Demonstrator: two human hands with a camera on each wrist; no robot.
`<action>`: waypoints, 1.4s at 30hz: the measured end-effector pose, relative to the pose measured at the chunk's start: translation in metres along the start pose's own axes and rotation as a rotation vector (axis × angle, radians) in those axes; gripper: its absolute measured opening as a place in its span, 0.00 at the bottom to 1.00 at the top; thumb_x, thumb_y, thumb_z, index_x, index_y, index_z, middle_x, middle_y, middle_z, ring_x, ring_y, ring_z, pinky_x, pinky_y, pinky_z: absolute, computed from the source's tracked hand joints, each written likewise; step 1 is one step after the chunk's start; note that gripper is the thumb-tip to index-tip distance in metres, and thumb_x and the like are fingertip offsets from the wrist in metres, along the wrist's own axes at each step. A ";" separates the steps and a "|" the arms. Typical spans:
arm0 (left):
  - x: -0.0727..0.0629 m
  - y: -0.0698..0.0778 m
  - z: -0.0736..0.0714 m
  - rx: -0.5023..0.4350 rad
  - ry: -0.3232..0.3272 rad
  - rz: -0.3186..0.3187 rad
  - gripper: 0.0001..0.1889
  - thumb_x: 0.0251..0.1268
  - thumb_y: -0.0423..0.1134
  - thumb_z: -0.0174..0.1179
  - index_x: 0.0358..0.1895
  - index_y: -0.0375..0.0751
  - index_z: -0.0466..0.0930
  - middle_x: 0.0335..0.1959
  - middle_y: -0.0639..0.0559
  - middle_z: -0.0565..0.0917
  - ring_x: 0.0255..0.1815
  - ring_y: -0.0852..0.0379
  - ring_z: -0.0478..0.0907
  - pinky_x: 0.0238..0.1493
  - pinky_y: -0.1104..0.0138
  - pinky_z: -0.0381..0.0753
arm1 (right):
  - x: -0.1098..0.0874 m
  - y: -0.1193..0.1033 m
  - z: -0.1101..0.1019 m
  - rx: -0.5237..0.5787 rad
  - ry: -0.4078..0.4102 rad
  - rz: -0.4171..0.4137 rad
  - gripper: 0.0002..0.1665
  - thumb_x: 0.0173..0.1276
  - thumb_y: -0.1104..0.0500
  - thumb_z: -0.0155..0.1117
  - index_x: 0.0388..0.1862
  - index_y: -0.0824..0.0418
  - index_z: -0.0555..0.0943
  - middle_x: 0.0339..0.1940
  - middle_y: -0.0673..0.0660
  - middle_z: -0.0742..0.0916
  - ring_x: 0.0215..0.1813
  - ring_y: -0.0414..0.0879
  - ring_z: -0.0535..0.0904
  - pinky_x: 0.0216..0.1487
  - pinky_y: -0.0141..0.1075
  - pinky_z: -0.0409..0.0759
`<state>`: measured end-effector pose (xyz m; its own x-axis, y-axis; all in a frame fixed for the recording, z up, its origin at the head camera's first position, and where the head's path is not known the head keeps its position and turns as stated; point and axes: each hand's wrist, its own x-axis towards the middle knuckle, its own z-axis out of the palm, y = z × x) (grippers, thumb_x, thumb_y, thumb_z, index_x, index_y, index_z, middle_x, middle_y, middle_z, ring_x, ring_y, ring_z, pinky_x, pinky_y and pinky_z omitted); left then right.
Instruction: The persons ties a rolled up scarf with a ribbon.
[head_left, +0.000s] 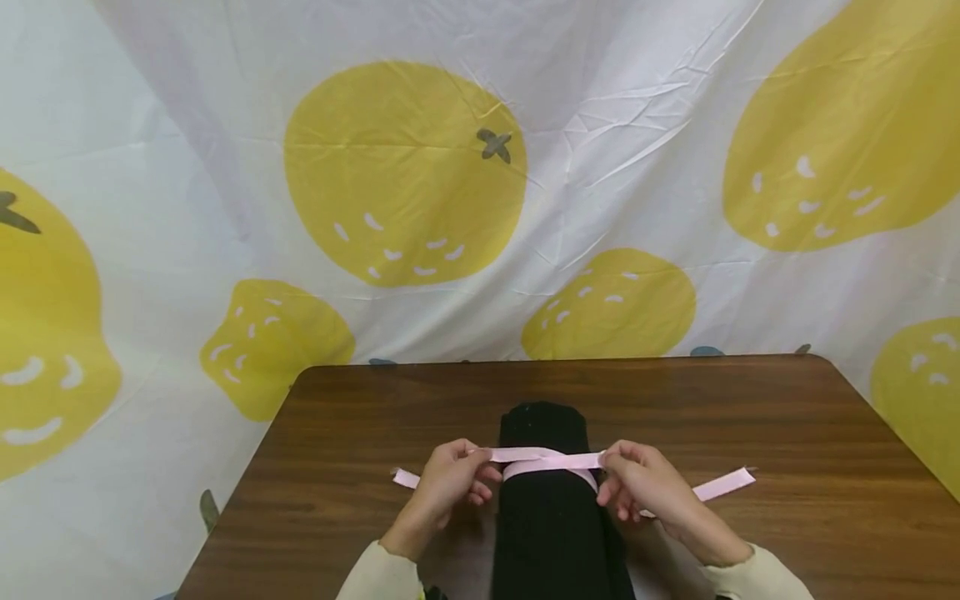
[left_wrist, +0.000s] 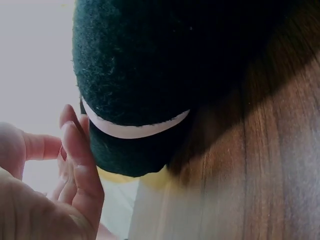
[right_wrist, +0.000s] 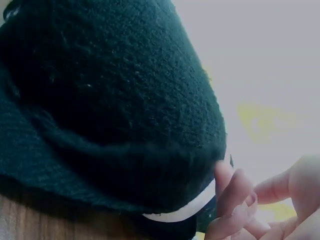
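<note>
A rolled black fabric bundle (head_left: 551, 533) lies lengthwise on the wooden table; up close in the left wrist view the fabric (left_wrist: 130, 60) looks fuzzy and dark green. Around its far part runs a pink ribbon (head_left: 543, 462), its two ends crossed on top. My left hand (head_left: 452, 487) pinches one end between thumb and fingers at the bundle's left. On the right side my right hand (head_left: 651, 487) pinches the other end. Loose ribbon tails stick out beyond both hands. In the right wrist view the ribbon (right_wrist: 180, 214) passes down round the bundle's side.
The brown wooden table (head_left: 375, 417) has rounded far corners. Behind it hangs a white cloth (head_left: 420, 325) printed with large yellow fruits, meeting the table's far edge.
</note>
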<state>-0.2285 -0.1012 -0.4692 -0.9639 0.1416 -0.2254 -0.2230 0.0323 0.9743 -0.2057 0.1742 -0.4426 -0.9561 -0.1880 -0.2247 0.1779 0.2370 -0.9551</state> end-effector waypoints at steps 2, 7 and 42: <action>0.001 0.000 0.000 -0.012 0.031 0.026 0.07 0.69 0.36 0.59 0.35 0.35 0.75 0.26 0.44 0.87 0.15 0.62 0.79 0.19 0.73 0.78 | 0.001 0.001 0.001 0.026 0.040 -0.005 0.10 0.74 0.60 0.51 0.38 0.68 0.72 0.20 0.55 0.84 0.14 0.41 0.73 0.16 0.31 0.69; 0.003 0.001 0.001 -0.089 0.092 0.097 0.07 0.66 0.33 0.62 0.34 0.34 0.74 0.31 0.39 0.88 0.23 0.58 0.85 0.26 0.69 0.83 | 0.004 0.002 0.006 0.121 0.149 -0.044 0.08 0.70 0.64 0.58 0.34 0.64 0.69 0.23 0.57 0.85 0.17 0.44 0.77 0.19 0.33 0.74; 0.005 0.005 0.030 -0.467 0.151 0.141 0.19 0.71 0.30 0.56 0.59 0.37 0.60 0.38 0.47 0.85 0.28 0.61 0.82 0.31 0.70 0.81 | 0.007 -0.009 0.028 0.760 0.187 -0.235 0.17 0.72 0.76 0.49 0.49 0.58 0.59 0.38 0.52 0.86 0.45 0.45 0.87 0.49 0.41 0.83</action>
<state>-0.2298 -0.0711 -0.4657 -0.9918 -0.0331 -0.1233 -0.0975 -0.4269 0.8990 -0.2076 0.1442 -0.4410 -0.9992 0.0261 -0.0302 0.0126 -0.5127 -0.8585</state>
